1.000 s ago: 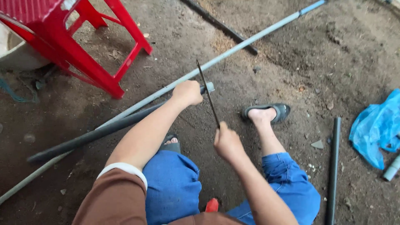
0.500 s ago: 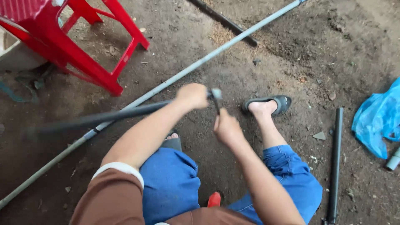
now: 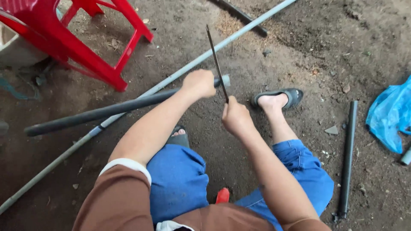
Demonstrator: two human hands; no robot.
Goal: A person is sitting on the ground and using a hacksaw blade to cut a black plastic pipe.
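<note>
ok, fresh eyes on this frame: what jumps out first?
Centre frame, the left hand grips a dark pipe near its cut end, while the right hand holds a thin saw blade set across that end. The red plastic chair at upper left stands out against the dirt floor, and a crumpled blue plastic bag lies at the right edge.

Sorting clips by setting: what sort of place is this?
Probably a bare-earth yard or rough work site: dirt floor, pipes lying about, a red plastic stool. Left hand grips a dark pipe.
</note>
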